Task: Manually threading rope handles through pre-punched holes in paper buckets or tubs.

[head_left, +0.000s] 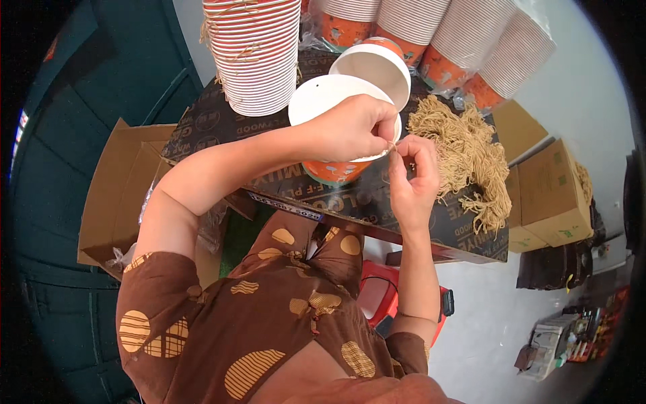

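Observation:
An orange paper bucket [331, 172] with a white inside stands on the dark board table in front of me. At its right rim my left hand [356, 126] reaches across with the fingers bent into a pinch. Close against it, my right hand [417, 176] pinches too, thumb to forefinger. Between the fingertips shows a small bit of tan twine [391, 146], mostly covered by the fingers. A loose heap of the same twine [464, 151] lies just right of my hands. Behind the bucket, another bucket [380, 71] lies tipped with its white inside showing.
A tall stack of buckets [259, 60] with twine strands on it stands at the left. Several more stacks [464, 40] line the back wall. An opened carton [111, 195] is left of the table [202, 124]; other cartons [552, 195] stand right. A red stool [380, 289] is below.

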Motion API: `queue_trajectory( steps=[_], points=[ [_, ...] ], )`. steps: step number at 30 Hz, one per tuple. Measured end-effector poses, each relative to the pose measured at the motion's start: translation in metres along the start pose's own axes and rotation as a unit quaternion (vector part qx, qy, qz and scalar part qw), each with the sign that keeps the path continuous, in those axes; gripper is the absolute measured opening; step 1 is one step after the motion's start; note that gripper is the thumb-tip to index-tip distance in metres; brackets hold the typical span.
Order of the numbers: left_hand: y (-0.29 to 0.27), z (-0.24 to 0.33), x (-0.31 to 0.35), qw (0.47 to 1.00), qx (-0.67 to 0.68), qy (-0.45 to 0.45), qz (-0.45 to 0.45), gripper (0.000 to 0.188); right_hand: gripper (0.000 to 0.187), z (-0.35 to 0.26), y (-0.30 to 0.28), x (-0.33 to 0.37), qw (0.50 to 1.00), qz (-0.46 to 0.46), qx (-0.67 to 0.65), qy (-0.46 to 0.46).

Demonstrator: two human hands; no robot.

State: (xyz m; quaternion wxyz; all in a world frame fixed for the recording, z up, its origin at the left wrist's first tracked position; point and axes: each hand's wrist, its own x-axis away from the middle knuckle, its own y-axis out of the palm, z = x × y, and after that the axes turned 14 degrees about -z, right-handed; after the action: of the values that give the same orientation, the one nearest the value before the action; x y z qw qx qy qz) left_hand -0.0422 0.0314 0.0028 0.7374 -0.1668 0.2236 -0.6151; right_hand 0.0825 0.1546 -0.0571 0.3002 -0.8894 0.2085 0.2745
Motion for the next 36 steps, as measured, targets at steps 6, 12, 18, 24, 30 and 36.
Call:
queue_trajectory(
  steps=[6, 12, 18, 24, 30, 36],
  points=[
    [0.008, 0.001, 0.007, 0.982, -0.165, 0.077, 0.045, 0.009, 0.007, 0.000, -0.014, 0.009, 0.989, -0.063, -0.129, -0.038],
    [0.018, 0.001, 0.007, 0.927, -0.306, 0.192, 0.096, 0.011, 0.008, 0.008, -0.012, -0.010, 0.993, 0.000, 0.109, -0.050],
    [0.022, 0.002, 0.013, 0.872, -0.419, 0.224, 0.116, 0.015, 0.016, 0.009, -0.013, -0.011, 0.990, -0.076, 0.101, -0.063],
    [0.023, 0.002, 0.014, 0.861, -0.436, 0.233, 0.120, 0.015, 0.013, 0.007, -0.016, -0.012, 0.993, -0.111, 0.033, -0.033],
    [0.023, -0.003, 0.015, 0.869, -0.427, 0.219, 0.122, 0.017, 0.013, 0.010, -0.019, -0.017, 0.989, -0.141, -0.036, -0.001],
    [0.022, -0.002, 0.013, 0.889, -0.391, 0.204, 0.120, 0.019, 0.010, 0.015, -0.018, -0.015, 0.982, -0.139, -0.122, 0.037]
  ],
)
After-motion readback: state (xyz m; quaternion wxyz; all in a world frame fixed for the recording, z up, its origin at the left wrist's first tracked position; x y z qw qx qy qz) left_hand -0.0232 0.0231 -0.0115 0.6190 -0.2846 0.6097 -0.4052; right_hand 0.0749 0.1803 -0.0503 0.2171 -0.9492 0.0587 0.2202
